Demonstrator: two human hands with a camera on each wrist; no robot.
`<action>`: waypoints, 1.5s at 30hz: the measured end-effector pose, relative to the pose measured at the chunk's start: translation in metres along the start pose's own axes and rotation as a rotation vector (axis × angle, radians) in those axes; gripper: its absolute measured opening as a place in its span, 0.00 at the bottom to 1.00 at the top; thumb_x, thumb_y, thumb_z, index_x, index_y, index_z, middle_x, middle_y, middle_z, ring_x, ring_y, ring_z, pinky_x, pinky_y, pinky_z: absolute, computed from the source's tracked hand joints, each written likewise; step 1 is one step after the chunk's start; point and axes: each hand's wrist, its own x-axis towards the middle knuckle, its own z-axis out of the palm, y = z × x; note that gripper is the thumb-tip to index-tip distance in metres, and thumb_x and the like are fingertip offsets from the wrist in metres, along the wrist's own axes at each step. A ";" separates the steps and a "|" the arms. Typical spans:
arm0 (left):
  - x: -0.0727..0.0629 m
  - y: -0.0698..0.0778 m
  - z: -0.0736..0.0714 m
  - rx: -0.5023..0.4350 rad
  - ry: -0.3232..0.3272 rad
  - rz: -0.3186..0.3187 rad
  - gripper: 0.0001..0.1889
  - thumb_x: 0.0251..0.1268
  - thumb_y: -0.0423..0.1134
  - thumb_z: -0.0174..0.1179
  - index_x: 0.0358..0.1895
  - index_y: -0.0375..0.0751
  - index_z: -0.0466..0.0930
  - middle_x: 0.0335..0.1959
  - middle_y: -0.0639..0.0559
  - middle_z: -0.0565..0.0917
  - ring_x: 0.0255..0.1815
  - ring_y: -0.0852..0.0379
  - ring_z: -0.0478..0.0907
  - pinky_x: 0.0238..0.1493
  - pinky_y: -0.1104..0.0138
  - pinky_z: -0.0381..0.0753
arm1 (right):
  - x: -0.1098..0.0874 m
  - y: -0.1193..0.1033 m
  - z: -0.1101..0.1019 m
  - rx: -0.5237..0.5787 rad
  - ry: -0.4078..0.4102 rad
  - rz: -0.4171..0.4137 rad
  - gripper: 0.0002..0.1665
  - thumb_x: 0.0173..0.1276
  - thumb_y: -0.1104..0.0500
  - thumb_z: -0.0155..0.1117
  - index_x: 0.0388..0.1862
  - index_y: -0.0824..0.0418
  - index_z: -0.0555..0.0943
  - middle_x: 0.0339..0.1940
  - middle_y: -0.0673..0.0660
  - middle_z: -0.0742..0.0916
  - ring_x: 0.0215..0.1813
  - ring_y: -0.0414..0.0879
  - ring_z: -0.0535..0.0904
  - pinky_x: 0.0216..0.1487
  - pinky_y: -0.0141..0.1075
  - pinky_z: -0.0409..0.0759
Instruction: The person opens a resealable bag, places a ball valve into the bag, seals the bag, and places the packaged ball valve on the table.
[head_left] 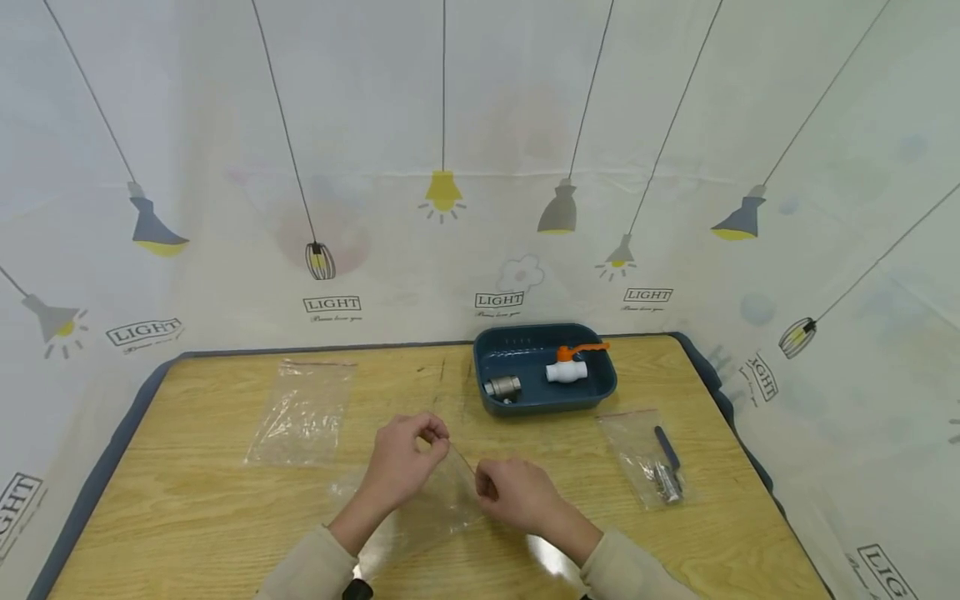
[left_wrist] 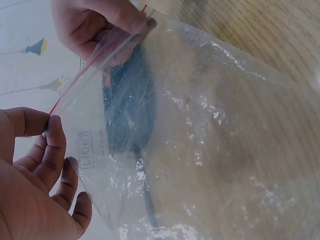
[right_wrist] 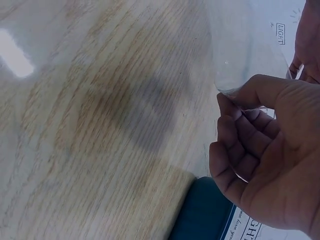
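With your left hand (head_left: pixel 401 462) and right hand (head_left: pixel 521 496), you pinch the clear bag (head_left: pixel 438 500) over the desk (head_left: pixel 187 483), its mouth pointing away from you. Only the left wrist view shows its red strip (left_wrist: pixel 73 82) brightly.

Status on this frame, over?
Left hand, right hand: both pinch clear bag near its red-lined edge. Bag looks empty. Blue tray beyond, not blocking.

Place: curtained work booth, probably | lamp-printed sheeting (head_left: pixel 495 125) (lettered LIGHT) on three sides | wood-grain table (head_left: pixel 187 500)
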 end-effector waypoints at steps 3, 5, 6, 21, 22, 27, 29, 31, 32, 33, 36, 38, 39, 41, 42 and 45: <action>0.000 -0.001 -0.001 0.005 0.001 -0.007 0.04 0.58 0.36 0.62 0.32 0.52 0.83 0.26 0.64 0.81 0.40 0.59 0.75 0.51 0.55 0.70 | -0.001 0.001 0.001 0.005 -0.005 -0.005 0.09 0.57 0.59 0.68 0.25 0.49 0.75 0.19 0.40 0.75 0.21 0.32 0.67 0.21 0.28 0.66; 0.000 -0.001 -0.001 0.005 0.006 -0.005 0.04 0.58 0.36 0.62 0.31 0.53 0.83 0.26 0.65 0.81 0.41 0.58 0.75 0.52 0.54 0.70 | -0.002 0.001 0.002 0.002 -0.009 -0.011 0.10 0.57 0.60 0.68 0.25 0.49 0.75 0.19 0.40 0.75 0.20 0.32 0.67 0.21 0.28 0.65; 0.000 -0.001 -0.001 0.007 0.006 0.001 0.04 0.58 0.36 0.62 0.31 0.52 0.83 0.26 0.65 0.81 0.40 0.57 0.76 0.51 0.53 0.70 | -0.002 0.001 0.002 0.003 -0.013 -0.014 0.10 0.57 0.60 0.68 0.25 0.49 0.75 0.19 0.40 0.75 0.20 0.32 0.67 0.21 0.28 0.65; 0.000 0.000 -0.002 0.061 -0.059 0.013 0.09 0.60 0.35 0.60 0.30 0.58 0.84 0.25 0.66 0.82 0.44 0.55 0.76 0.60 0.43 0.65 | 0.006 -0.015 -0.006 0.066 0.006 -0.027 0.03 0.66 0.55 0.63 0.33 0.50 0.82 0.25 0.41 0.82 0.25 0.30 0.73 0.27 0.28 0.72; 0.001 0.000 -0.003 0.060 -0.068 0.010 0.09 0.60 0.35 0.60 0.30 0.58 0.84 0.25 0.66 0.82 0.43 0.55 0.76 0.59 0.43 0.65 | 0.007 -0.016 -0.006 0.070 0.014 -0.028 0.03 0.66 0.55 0.63 0.32 0.50 0.83 0.24 0.41 0.82 0.25 0.30 0.73 0.27 0.28 0.72; 0.001 0.000 -0.003 0.083 -0.069 0.008 0.07 0.62 0.38 0.60 0.39 0.56 0.84 0.26 0.65 0.83 0.47 0.52 0.77 0.59 0.43 0.64 | 0.010 -0.018 -0.005 0.067 0.048 -0.013 0.05 0.66 0.56 0.62 0.30 0.50 0.83 0.23 0.41 0.83 0.24 0.29 0.73 0.27 0.27 0.72; 0.000 0.000 -0.002 0.111 -0.047 0.021 0.09 0.62 0.40 0.61 0.45 0.54 0.83 0.29 0.64 0.84 0.49 0.49 0.78 0.59 0.43 0.64 | 0.010 -0.018 -0.005 0.061 0.068 0.010 0.06 0.66 0.55 0.62 0.30 0.51 0.84 0.22 0.40 0.82 0.23 0.29 0.72 0.26 0.27 0.71; -0.002 0.000 -0.001 0.138 -0.019 0.034 0.13 0.62 0.42 0.64 0.49 0.51 0.81 0.32 0.61 0.84 0.50 0.48 0.78 0.59 0.43 0.64 | 0.011 -0.018 -0.005 0.061 0.093 0.037 0.06 0.65 0.55 0.63 0.28 0.51 0.84 0.20 0.41 0.81 0.21 0.30 0.71 0.24 0.27 0.69; -0.003 -0.001 0.000 0.151 -0.005 0.038 0.14 0.61 0.43 0.65 0.51 0.50 0.80 0.33 0.59 0.84 0.49 0.48 0.78 0.59 0.43 0.64 | 0.011 -0.018 -0.005 0.063 0.102 0.051 0.06 0.64 0.55 0.63 0.28 0.51 0.84 0.19 0.41 0.81 0.21 0.30 0.71 0.24 0.27 0.69; -0.004 -0.001 0.001 0.165 0.008 0.041 0.16 0.60 0.44 0.66 0.51 0.49 0.80 0.34 0.58 0.84 0.48 0.49 0.78 0.58 0.44 0.65 | 0.011 -0.018 -0.005 0.067 0.109 0.064 0.06 0.64 0.55 0.63 0.27 0.51 0.84 0.18 0.41 0.80 0.20 0.31 0.70 0.23 0.28 0.68; -0.008 -0.002 0.004 0.194 0.013 0.027 0.14 0.59 0.47 0.66 0.46 0.49 0.80 0.34 0.58 0.82 0.42 0.53 0.78 0.56 0.46 0.68 | 0.012 -0.019 -0.006 0.084 0.115 0.099 0.07 0.64 0.54 0.63 0.26 0.51 0.84 0.17 0.41 0.79 0.19 0.32 0.69 0.21 0.28 0.67; -0.011 -0.002 0.007 0.210 -0.013 0.019 0.11 0.60 0.50 0.66 0.41 0.50 0.80 0.31 0.59 0.81 0.37 0.57 0.77 0.52 0.48 0.71 | 0.012 -0.019 -0.007 0.091 0.119 0.109 0.07 0.64 0.54 0.64 0.26 0.51 0.83 0.16 0.41 0.78 0.18 0.33 0.68 0.21 0.29 0.66; -0.012 -0.003 0.008 0.215 -0.033 0.014 0.11 0.61 0.52 0.64 0.39 0.52 0.80 0.29 0.61 0.80 0.35 0.59 0.76 0.48 0.50 0.72 | 0.012 -0.019 -0.007 0.095 0.121 0.111 0.08 0.64 0.54 0.64 0.26 0.51 0.83 0.16 0.41 0.78 0.18 0.33 0.68 0.20 0.29 0.66; -0.014 -0.003 0.010 0.225 -0.074 0.010 0.12 0.63 0.55 0.62 0.35 0.52 0.80 0.26 0.62 0.79 0.30 0.63 0.75 0.43 0.54 0.73 | 0.012 -0.020 -0.008 0.098 0.126 0.111 0.08 0.65 0.54 0.63 0.25 0.51 0.82 0.16 0.41 0.77 0.17 0.33 0.67 0.20 0.29 0.65; -0.015 -0.003 0.010 0.228 -0.095 0.008 0.13 0.64 0.57 0.60 0.34 0.52 0.80 0.25 0.62 0.79 0.28 0.64 0.73 0.41 0.55 0.72 | 0.012 -0.021 -0.008 0.097 0.131 0.108 0.08 0.65 0.54 0.63 0.25 0.51 0.82 0.15 0.41 0.76 0.17 0.33 0.66 0.20 0.29 0.64; -0.018 -0.003 0.011 0.241 -0.139 0.000 0.17 0.66 0.60 0.56 0.31 0.53 0.79 0.21 0.64 0.76 0.24 0.67 0.70 0.38 0.58 0.69 | 0.012 -0.022 -0.009 0.102 0.143 0.100 0.09 0.66 0.53 0.63 0.26 0.51 0.82 0.14 0.41 0.75 0.17 0.33 0.65 0.19 0.28 0.63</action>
